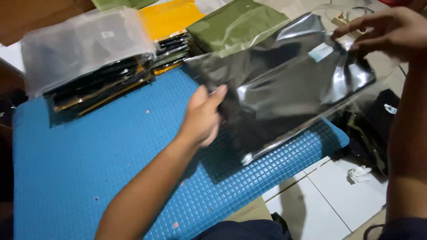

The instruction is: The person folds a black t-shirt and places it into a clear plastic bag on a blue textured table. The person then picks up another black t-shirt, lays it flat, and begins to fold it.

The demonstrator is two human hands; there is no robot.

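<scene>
A large clear plastic bag with dark cloth inside is held tilted above a blue textured mat. My left hand grips the bag's near left edge, thumb on top. My right hand pinches the bag's far right corner near a small pale sticker. The bag's lower corner touches the mat near its right edge.
A stack of bagged dark garments under an empty clear bag lies at the mat's far left. Behind it are yellow and olive green packed pieces. White floor tiles, dark bagged items and a crumpled tissue lie to the right.
</scene>
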